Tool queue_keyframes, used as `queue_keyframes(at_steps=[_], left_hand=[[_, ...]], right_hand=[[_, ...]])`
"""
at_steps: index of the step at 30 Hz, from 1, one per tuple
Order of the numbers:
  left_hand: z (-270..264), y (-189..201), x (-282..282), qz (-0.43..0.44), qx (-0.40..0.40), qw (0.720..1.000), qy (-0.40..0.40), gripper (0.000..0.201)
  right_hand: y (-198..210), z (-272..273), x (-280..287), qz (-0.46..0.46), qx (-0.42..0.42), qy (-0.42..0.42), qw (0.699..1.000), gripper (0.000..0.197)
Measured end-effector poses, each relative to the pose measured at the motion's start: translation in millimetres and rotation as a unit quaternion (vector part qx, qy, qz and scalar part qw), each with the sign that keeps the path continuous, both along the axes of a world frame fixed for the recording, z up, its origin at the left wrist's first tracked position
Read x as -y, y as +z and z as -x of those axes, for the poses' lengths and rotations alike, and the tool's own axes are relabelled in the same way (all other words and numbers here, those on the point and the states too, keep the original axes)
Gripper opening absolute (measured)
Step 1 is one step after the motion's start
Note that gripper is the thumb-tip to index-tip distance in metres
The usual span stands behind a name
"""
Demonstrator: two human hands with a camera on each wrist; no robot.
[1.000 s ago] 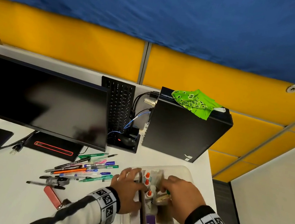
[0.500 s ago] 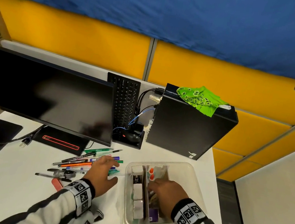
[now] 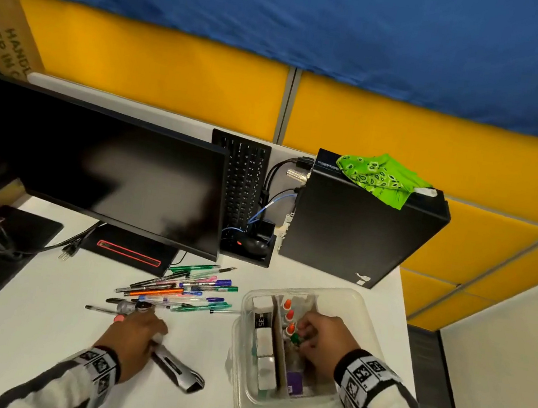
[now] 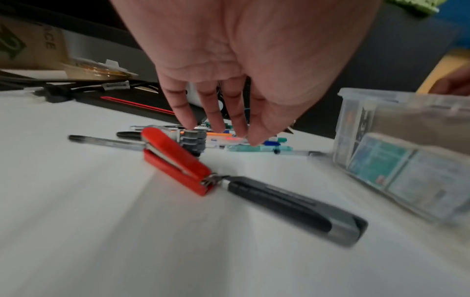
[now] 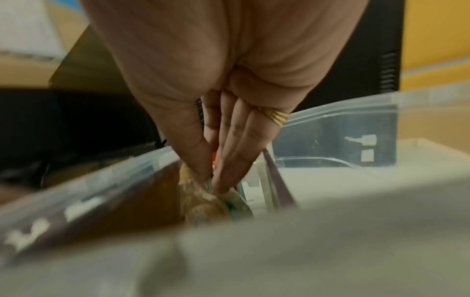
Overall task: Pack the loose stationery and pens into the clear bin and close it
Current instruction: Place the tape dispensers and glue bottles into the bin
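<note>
Left hand (image 4: 229, 66) spread, fingers straight and pointing down, hovering over a small red stapler (image 4: 175, 160) and a grey-black utility knife (image 4: 295, 207) on the white counter (image 3: 19, 324). Right hand (image 3: 322, 341) down inside the clear plastic bin (image 3: 360, 306), fingertips (image 5: 223, 180) pinching a crinkly clear packet (image 5: 203, 203) beside orange-capped bottles (image 3: 288, 315). Loose coloured pens (image 3: 186, 290) fanned just beyond the left hand. Farther back, a dark monitor (image 3: 110, 164), upright black keyboard (image 3: 241, 179), black computer tower (image 3: 357, 226) topped by a green bandana (image 3: 378, 176); yellow partition panels (image 3: 160, 60) under blue cloth (image 3: 322, 14).
</note>
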State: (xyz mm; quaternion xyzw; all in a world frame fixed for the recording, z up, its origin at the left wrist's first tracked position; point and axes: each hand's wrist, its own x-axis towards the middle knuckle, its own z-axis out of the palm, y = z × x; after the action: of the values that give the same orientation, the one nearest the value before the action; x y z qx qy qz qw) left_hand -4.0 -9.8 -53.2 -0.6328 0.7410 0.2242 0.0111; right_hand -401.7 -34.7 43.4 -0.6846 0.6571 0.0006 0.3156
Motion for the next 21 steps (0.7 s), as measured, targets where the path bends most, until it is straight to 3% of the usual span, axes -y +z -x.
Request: queue_keyframes(at_steps=[7, 13, 21], left_hand=[[-13, -8, -17, 0.023, 0.011, 1.000, 0.005, 0.031], [-26, -9, -13, 0.023, 0.013, 0.999, 0.046, 0.032], [-52, -6, 7, 0.049, -0.048, 0.981, 0.183, 0.037]], right_hand=[[-6, 9, 5, 0.010, 0.068, -0.079, 0.995, 0.027], [-5, 11, 0, 0.013, 0.041, -0.068, 0.997, 0.026], [12, 13, 2, 0.082, 0.066, -0.056, 0.993, 0.025]])
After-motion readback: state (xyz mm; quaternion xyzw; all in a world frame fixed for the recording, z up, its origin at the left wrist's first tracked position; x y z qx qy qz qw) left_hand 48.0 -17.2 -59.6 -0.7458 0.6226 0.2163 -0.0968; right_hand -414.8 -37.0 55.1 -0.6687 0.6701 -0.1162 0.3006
